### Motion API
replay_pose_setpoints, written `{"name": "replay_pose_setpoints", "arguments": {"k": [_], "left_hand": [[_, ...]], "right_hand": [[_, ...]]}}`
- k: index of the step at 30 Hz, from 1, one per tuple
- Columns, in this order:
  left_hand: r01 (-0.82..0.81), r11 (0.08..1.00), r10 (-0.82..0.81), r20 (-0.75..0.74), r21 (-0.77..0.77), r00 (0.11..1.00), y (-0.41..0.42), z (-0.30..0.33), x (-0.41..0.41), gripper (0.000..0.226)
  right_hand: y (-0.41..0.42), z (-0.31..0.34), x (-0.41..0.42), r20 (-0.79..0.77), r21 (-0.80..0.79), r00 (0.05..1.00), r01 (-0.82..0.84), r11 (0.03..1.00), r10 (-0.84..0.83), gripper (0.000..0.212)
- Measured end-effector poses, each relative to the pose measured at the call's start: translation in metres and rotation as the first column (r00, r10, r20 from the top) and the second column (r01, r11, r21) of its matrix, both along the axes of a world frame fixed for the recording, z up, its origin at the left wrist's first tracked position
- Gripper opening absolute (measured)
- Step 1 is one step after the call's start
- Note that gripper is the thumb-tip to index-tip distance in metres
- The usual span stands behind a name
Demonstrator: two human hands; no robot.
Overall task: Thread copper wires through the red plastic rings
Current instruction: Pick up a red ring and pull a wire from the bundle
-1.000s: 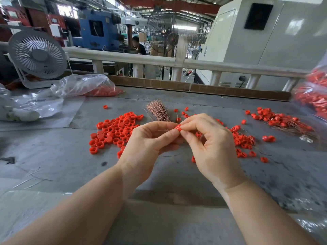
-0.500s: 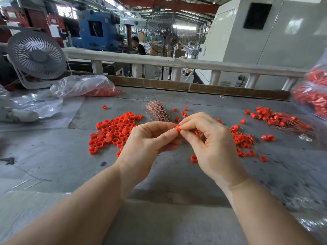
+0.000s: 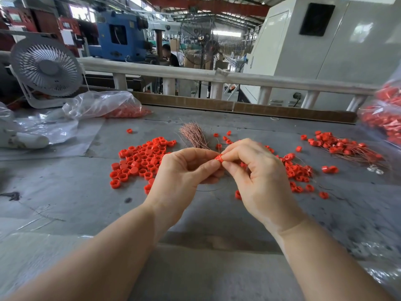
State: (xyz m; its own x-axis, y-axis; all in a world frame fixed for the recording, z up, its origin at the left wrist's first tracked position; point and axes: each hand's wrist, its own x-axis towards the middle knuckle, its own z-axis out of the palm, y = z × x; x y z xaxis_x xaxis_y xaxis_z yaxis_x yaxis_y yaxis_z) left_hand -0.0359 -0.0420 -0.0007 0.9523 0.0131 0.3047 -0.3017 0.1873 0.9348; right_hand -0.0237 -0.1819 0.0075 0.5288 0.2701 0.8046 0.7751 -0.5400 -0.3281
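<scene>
A small red plastic ring [image 3: 218, 158] is pinched between the fingertips of both hands above the grey table. My left hand [image 3: 184, 172] holds it from the left with thumb and forefinger, my right hand [image 3: 253, 170] from the right. A thin copper wire [image 3: 211, 190] curves below the hands. A bundle of copper wires [image 3: 194, 135] lies just behind them. A pile of loose red rings [image 3: 141, 159] sits to the left, and more rings with wires [image 3: 297, 170] lie to the right.
A further heap of wired rings [image 3: 345, 146] lies at the back right, beside a plastic bag of red rings [image 3: 388, 114]. Another clear bag [image 3: 104, 105] and a white desk fan [image 3: 46, 68] stand at the back left. A white railing [image 3: 238, 78] borders the table's far side.
Both hands stay together on the ring; they have shifted slightly and the ring has turned a little between the fingertips.
</scene>
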Motion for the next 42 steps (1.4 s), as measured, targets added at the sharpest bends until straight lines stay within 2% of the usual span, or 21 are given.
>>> {"name": "replay_pose_setpoints", "arguments": {"k": [7,15,18,33,42], "left_hand": [[-0.036,0.998,0.034,0.035,0.058,0.999,-0.0003,-0.0002,-0.0019,0.013],[0.080,0.992,-0.091,-0.109,-0.101,0.990,0.0021,-0.0002,0.0011,0.019],[0.092,0.989,-0.103,-0.098,-0.116,0.990,0.0019,0.0004,0.0008,0.014],[0.072,0.990,-0.082,-0.078,-0.122,0.994,0.0024,0.0013,-0.0001,0.020],[0.061,0.989,-0.074,-0.097,-0.137,0.992,0.0016,0.0030,-0.0013,0.014]], "right_hand": [[-0.0006,0.0006,-0.0005,0.036,-0.104,0.999,0.037,0.994,-0.034,0.007],[0.0021,-0.0030,0.0023,-0.132,0.067,0.991,0.013,0.998,-0.004,0.008],[0.0015,-0.0032,0.0030,-0.143,0.082,0.990,0.015,0.997,-0.003,0.008],[-0.0001,-0.0019,0.0022,-0.147,0.177,0.987,-0.034,0.984,0.061,0.008],[-0.0014,-0.0010,0.0009,-0.161,0.161,0.984,-0.052,0.985,0.079,0.008]]}}
